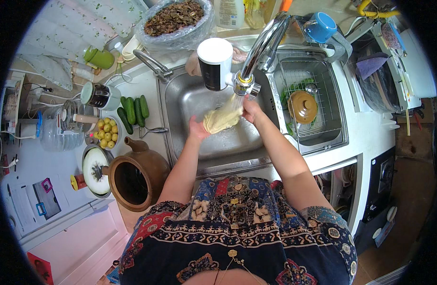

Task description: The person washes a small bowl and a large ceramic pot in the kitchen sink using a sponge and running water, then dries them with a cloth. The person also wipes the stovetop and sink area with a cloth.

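Under the faucet (244,83) with its white and black filter unit (214,64), a pale yellow cloth (222,115) hangs between my two hands over the steel sink basin (193,96). Water seems to run onto the cloth. My left hand (198,128) holds its lower left end; my right hand (251,109) grips its upper right end, just below the spout. Parts of the fingers of both hands are hidden by the cloth and the faucet.
Left of the sink lie cucumbers (131,111), a peeler (154,130), a bowl of yellow fruit (107,131), a brown clay pot (157,167) and a cut melon (95,171). The right basin holds a wire rack (323,121) with a brown lid (303,107).
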Action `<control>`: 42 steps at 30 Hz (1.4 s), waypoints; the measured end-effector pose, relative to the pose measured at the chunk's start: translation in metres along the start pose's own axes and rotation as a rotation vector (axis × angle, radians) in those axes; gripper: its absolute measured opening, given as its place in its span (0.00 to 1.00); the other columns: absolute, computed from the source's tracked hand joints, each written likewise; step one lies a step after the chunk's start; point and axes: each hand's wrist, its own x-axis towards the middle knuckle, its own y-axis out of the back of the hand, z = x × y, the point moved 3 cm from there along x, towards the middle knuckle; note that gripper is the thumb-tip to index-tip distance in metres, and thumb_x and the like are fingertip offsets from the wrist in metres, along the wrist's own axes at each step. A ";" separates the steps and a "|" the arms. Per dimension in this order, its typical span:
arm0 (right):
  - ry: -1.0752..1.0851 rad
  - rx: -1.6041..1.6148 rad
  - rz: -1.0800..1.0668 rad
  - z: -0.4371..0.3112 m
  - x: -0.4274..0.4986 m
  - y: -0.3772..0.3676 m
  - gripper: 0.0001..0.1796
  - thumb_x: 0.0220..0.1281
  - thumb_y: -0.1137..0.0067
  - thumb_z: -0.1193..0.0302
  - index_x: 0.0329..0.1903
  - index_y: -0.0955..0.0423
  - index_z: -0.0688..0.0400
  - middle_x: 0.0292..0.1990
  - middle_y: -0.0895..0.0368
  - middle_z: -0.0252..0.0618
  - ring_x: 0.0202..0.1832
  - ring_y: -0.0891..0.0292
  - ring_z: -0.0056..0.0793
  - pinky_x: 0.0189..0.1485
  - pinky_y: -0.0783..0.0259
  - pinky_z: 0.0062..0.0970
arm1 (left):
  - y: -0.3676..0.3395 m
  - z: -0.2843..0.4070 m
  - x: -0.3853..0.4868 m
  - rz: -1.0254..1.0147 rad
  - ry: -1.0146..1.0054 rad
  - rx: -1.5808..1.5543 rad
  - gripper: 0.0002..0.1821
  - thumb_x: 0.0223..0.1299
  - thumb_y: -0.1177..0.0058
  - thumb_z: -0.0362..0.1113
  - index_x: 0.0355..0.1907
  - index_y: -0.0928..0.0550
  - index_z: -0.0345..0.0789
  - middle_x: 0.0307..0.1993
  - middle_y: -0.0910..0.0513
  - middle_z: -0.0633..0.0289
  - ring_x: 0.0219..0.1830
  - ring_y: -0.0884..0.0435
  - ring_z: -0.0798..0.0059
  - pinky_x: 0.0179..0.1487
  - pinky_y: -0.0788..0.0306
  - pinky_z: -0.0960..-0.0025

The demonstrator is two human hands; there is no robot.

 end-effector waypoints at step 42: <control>0.035 0.010 0.047 -0.014 -0.022 0.051 0.10 0.55 0.51 0.71 0.40 0.27 0.60 0.36 0.22 0.37 0.38 0.26 0.30 0.43 0.29 0.26 | -0.086 -0.020 0.024 -0.151 -0.489 2.301 0.22 0.53 0.41 0.42 0.48 0.27 0.33 0.41 0.22 0.66 0.43 0.26 0.79 0.49 0.33 0.75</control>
